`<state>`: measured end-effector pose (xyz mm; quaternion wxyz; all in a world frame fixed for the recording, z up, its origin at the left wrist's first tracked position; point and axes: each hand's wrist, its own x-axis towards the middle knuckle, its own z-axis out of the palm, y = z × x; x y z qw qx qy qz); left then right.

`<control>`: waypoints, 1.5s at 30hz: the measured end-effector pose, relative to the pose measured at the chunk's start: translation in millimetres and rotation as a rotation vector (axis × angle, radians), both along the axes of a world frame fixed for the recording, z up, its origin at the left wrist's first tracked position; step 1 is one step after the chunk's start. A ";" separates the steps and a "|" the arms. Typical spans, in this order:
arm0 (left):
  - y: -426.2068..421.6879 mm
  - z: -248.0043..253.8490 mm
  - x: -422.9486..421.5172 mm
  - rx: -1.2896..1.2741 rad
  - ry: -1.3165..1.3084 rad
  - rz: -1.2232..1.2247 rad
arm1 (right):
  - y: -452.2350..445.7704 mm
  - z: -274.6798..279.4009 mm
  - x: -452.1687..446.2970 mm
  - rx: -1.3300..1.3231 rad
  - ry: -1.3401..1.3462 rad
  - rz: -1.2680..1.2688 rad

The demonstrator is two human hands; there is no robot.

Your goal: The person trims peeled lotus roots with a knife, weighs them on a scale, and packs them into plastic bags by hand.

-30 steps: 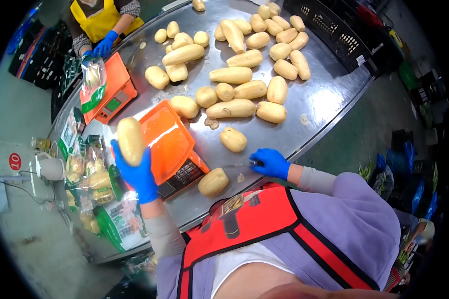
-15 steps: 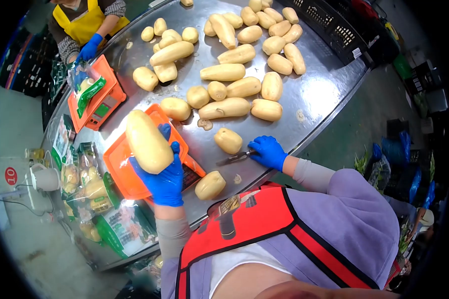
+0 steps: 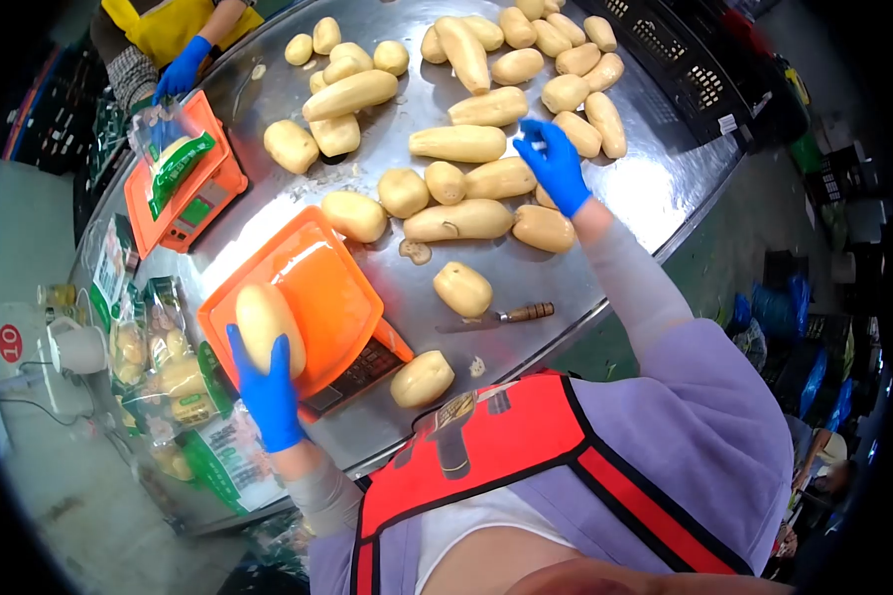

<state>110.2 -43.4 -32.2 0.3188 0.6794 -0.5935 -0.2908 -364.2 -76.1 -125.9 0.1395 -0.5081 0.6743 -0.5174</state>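
Note:
My left hand [image 3: 268, 392], in a blue glove, is closed round a pale, smooth lotus root piece [image 3: 268, 327] over the left part of an orange scale's tray [image 3: 337, 307]. My right hand [image 3: 556, 164], gloved the same way, is over the group of lotus roots with its fingers apart and slightly curled. Close under it are a long lotus root [image 3: 456, 144] and another piece [image 3: 501, 178]. A wooden-handled knife [image 3: 526, 312] lies on the metal table beside a short lotus root [image 3: 463, 290]. Another short piece [image 3: 423, 379] sits near the table edge.
A second orange scale [image 3: 193, 203] bears a bagged item with a green label. Across the table is a co-worker's gloved hand [image 3: 184, 67]. Packed bags [image 3: 184, 382] line the left side. A black crate [image 3: 665, 74] stands at the far right edge.
My right hand has let go of the knife, now lying on the table, and moved up over the lotus roots. My left hand has lowered its lotus root towards the tray's left side.

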 end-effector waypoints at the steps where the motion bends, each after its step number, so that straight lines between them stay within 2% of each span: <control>1: -0.1 6.3 2.7 0.005 0.002 0.004 | -20.9 1.5 -4.7 0.000 0.035 -0.025; 3: -1.5 18.6 7.7 0.214 0.090 0.022 | -64.7 -4.8 -12.7 0.006 0.092 -0.061; 4: -1.6 11.3 17.8 0.217 0.090 0.025 | -84.7 -12.7 -17.8 0.014 0.115 -0.072; 6: -0.9 -8.3 40.3 0.026 0.161 0.068 | -118.5 -11.3 -18.2 0.075 0.193 -0.117; 8: 0.7 -2.8 39.3 -0.032 0.119 0.047 | -139.8 -8.0 -16.3 0.134 0.270 -0.158; 11: 2.2 -4.2 45.0 -0.016 0.075 0.041 | -155.0 10.2 -7.4 0.550 0.344 -0.172; 16: 1.5 1.3 41.8 0.037 0.212 0.080 | -159.1 -4.3 -12.0 0.503 0.407 -0.101; 21: 1.1 -4.1 47.0 0.017 0.143 0.038 | -147.6 -10.6 -8.8 0.371 0.602 0.075; 22: 1.4 -5.5 48.9 0.006 0.128 0.040 | -149.6 -15.2 -14.0 0.376 0.599 0.081; 24: 3.9 -12.7 61.6 0.041 0.136 0.086 | -158.5 -25.7 -37.9 0.246 0.423 0.313; 26: 8.5 -14.8 74.5 0.081 0.141 0.138 | -166.3 -8.1 -46.5 0.410 0.089 0.388; 28: 12.1 -11.1 83.1 0.115 0.268 0.158 | -189.1 -16.4 -68.6 0.438 -0.019 0.423; 30: 12.8 -5.7 85.7 0.173 0.238 0.224 | -217.2 -36.7 -89.8 0.280 0.243 0.278; 31: 13.2 -5.2 86.7 0.142 0.207 0.256 | -225.8 -29.3 -88.3 0.379 0.381 0.158; 33: 16.2 -6.6 94.2 0.086 0.159 0.327 | -248.1 -31.0 -97.0 0.312 0.711 0.152; 34: 16.8 -13.4 99.3 0.061 0.283 0.444 | -274.6 -52.7 -106.9 0.237 0.800 0.096; 36: 19.2 -8.2 106.0 0.019 0.144 0.428 | -261.2 12.8 -58.1 0.526 0.676 0.188; 37: 20.1 -5.4 106.7 0.026 0.104 0.456 | -286.4 -26.4 -88.1 0.349 0.897 0.195; 38: 19.1 -3.6 106.8 0.025 0.069 0.476 | -288.4 -16.8 -73.9 0.355 0.978 0.191; 40: 21.4 -7.5 111.8 -0.029 0.084 0.481 | -309.8 -33.3 -93.3 0.390 1.186 0.267; 41: 22.0 -5.8 109.6 -0.032 0.134 0.503 | -310.0 -19.3 -79.4 0.522 1.190 0.289; 42: 22.7 -7.8 109.0 -0.043 0.145 0.533 | -299.4 -2.6 -58.1 0.547 1.239 0.282; 44: 24.6 -9.1 106.5 -0.056 0.177 0.567 | -346.2 -69.8 -124.9 0.291 1.057 0.347; 45: 25.5 -10.3 105.8 -0.058 0.175 0.572 | -338.3 -63.5 -115.0 0.288 1.057 0.352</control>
